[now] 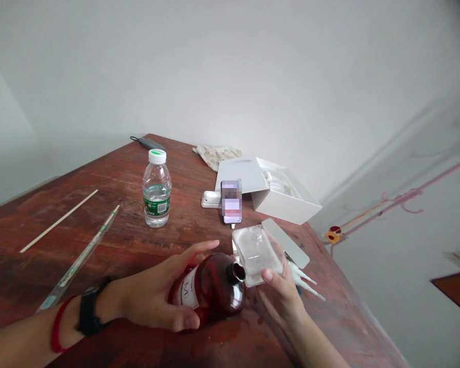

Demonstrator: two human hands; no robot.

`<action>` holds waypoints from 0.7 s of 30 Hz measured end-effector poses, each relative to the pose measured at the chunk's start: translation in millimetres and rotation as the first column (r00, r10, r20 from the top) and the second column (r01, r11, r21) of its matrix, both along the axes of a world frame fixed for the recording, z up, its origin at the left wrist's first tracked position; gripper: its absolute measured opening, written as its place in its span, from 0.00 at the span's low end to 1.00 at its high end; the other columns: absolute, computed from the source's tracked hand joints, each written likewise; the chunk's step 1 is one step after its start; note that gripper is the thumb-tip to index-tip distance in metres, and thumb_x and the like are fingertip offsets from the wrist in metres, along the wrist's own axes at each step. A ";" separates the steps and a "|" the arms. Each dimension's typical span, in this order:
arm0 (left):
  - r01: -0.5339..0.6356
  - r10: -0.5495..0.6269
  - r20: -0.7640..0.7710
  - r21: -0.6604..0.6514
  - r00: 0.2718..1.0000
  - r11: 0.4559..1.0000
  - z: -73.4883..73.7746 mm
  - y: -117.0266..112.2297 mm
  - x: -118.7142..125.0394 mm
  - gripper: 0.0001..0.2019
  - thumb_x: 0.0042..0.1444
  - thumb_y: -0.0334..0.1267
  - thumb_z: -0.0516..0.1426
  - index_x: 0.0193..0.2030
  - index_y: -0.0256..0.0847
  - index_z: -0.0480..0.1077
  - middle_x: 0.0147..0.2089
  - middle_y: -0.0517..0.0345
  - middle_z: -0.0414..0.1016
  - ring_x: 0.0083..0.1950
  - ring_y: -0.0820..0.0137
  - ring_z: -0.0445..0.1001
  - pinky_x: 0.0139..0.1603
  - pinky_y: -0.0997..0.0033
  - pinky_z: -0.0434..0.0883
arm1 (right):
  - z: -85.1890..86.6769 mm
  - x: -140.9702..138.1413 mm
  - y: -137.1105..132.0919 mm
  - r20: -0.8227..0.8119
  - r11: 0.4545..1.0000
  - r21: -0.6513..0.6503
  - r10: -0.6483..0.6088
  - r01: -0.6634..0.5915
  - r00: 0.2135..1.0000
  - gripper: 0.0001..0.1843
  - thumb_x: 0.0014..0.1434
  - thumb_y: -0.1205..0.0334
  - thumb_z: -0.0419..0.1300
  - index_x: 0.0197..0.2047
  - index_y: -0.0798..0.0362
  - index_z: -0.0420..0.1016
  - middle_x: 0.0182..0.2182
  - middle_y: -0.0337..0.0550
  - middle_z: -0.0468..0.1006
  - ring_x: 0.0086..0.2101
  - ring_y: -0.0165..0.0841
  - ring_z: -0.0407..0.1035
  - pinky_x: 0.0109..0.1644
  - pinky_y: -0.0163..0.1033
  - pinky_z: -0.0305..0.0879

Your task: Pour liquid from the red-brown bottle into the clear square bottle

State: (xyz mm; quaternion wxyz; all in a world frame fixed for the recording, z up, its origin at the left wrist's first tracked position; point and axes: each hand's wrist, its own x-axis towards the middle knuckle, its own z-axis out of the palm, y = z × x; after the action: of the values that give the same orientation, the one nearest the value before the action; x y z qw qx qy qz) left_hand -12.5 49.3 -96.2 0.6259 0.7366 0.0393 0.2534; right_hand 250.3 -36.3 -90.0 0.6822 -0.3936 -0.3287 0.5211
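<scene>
My left hand (159, 294) grips a dark brown glass bottle (216, 289) with a white label, tilted on its side so its open neck points right. The neck touches the rim of a small clear square container (257, 251), which my right hand (281, 296) holds from below with thumb on its front face. Both sit low over the red-brown wooden table (111, 245). White pipette-like tips (306, 283) lie just right of my right hand. A black watch and a red band are on my left wrist.
A clear water bottle (157, 189) with a green label stands mid-table. A phone (231, 202), a small white case (210, 199), an open white box (276, 191) and a crumpled cloth (216, 154) lie behind. Chopsticks (59, 220) and a wrapped pair (80, 258) lie at left. The table edge runs along the right.
</scene>
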 end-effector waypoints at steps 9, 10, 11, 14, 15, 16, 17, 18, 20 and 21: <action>-0.089 0.087 -0.036 -0.046 0.996 0.995 12.3 8.3 7.0 0.39 0.60 0.59 0.68 0.71 0.40 0.66 0.61 0.45 0.78 0.56 0.53 0.78 0.59 0.55 0.74 | 5.6 3.2 0.3 0.004 0.999 0.022 -0.025 0.025 1.000 0.44 0.42 0.55 0.85 0.62 0.39 0.78 0.55 0.42 0.85 0.50 0.42 0.80 0.52 0.41 0.77; -0.115 0.114 -0.032 -0.029 0.993 0.993 11.6 9.1 6.5 0.39 0.61 0.58 0.68 0.72 0.40 0.65 0.62 0.44 0.77 0.58 0.52 0.77 0.61 0.53 0.74 | 5.1 3.9 0.4 0.014 1.000 0.023 -0.018 0.018 1.000 0.44 0.42 0.54 0.84 0.62 0.38 0.78 0.55 0.42 0.85 0.50 0.42 0.80 0.52 0.41 0.77; -0.137 0.136 -0.025 -0.016 0.990 0.990 11.0 9.8 6.0 0.39 0.61 0.58 0.68 0.72 0.40 0.65 0.63 0.44 0.76 0.60 0.51 0.77 0.63 0.52 0.73 | 4.6 4.7 0.5 0.024 1.000 0.024 -0.011 0.011 1.000 0.44 0.43 0.53 0.84 0.62 0.38 0.77 0.55 0.41 0.85 0.51 0.42 0.79 0.52 0.41 0.77; -0.162 0.162 -0.019 -0.005 0.987 0.987 10.3 11.3 5.3 0.40 0.63 0.57 0.67 0.74 0.40 0.63 0.66 0.42 0.75 0.64 0.48 0.75 0.67 0.50 0.71 | 3.3 6.1 0.5 0.049 1.000 0.022 -0.004 0.003 0.999 0.46 0.43 0.52 0.83 0.65 0.40 0.76 0.56 0.45 0.84 0.52 0.46 0.79 0.56 0.48 0.77; -0.167 0.167 -0.022 -0.006 0.986 0.986 10.2 11.7 5.3 0.40 0.63 0.58 0.67 0.75 0.40 0.63 0.66 0.42 0.75 0.65 0.47 0.75 0.67 0.49 0.71 | 3.1 6.2 0.5 0.054 1.000 0.019 -0.002 0.001 0.999 0.48 0.43 0.51 0.83 0.66 0.41 0.75 0.57 0.47 0.84 0.52 0.48 0.79 0.58 0.51 0.76; -0.170 0.170 -0.029 -0.006 0.985 0.985 10.1 11.9 5.4 0.41 0.63 0.59 0.67 0.75 0.40 0.62 0.67 0.42 0.75 0.65 0.47 0.75 0.68 0.49 0.71 | 2.9 6.2 0.5 0.054 1.000 0.017 0.002 -0.003 0.999 0.49 0.43 0.50 0.83 0.67 0.42 0.74 0.58 0.49 0.83 0.52 0.50 0.79 0.58 0.53 0.76; -0.174 0.174 -0.037 -0.003 0.984 0.985 10.0 12.1 5.4 0.41 0.63 0.60 0.66 0.75 0.40 0.63 0.67 0.41 0.75 0.65 0.47 0.75 0.68 0.49 0.71 | 2.8 6.0 0.6 0.050 1.000 0.017 0.005 -0.006 0.999 0.50 0.43 0.50 0.83 0.67 0.43 0.74 0.59 0.51 0.83 0.53 0.51 0.79 0.59 0.55 0.76; -0.179 0.179 -0.043 0.002 0.983 0.984 9.8 12.2 5.3 0.41 0.63 0.61 0.66 0.74 0.39 0.63 0.67 0.41 0.75 0.65 0.47 0.75 0.67 0.50 0.71 | 2.8 5.8 0.6 0.044 1.000 0.018 0.008 -0.009 0.999 0.50 0.43 0.49 0.83 0.68 0.43 0.74 0.60 0.51 0.82 0.54 0.52 0.79 0.60 0.55 0.75; -0.188 0.189 -0.048 0.016 0.981 0.982 9.4 12.5 4.9 0.41 0.63 0.63 0.66 0.74 0.39 0.64 0.66 0.42 0.76 0.62 0.49 0.77 0.65 0.52 0.73 | 2.7 5.5 0.7 0.038 1.000 0.020 0.010 -0.011 0.999 0.50 0.43 0.49 0.83 0.68 0.43 0.73 0.62 0.51 0.81 0.55 0.52 0.78 0.61 0.55 0.75; -0.191 0.192 -0.043 0.025 0.980 0.981 9.5 12.6 4.8 0.41 0.63 0.64 0.65 0.74 0.39 0.64 0.65 0.42 0.76 0.61 0.50 0.78 0.63 0.53 0.74 | 2.6 5.5 0.7 0.041 1.000 0.020 0.011 -0.012 0.999 0.51 0.43 0.48 0.83 0.68 0.42 0.73 0.62 0.51 0.81 0.56 0.52 0.78 0.61 0.55 0.75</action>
State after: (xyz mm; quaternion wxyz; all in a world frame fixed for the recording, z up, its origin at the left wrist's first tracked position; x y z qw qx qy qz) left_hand -7.7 61.9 -86.6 0.5899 0.7413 0.1216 0.2962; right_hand 255.7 -35.5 -87.4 0.6764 -0.3953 -0.3499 0.5136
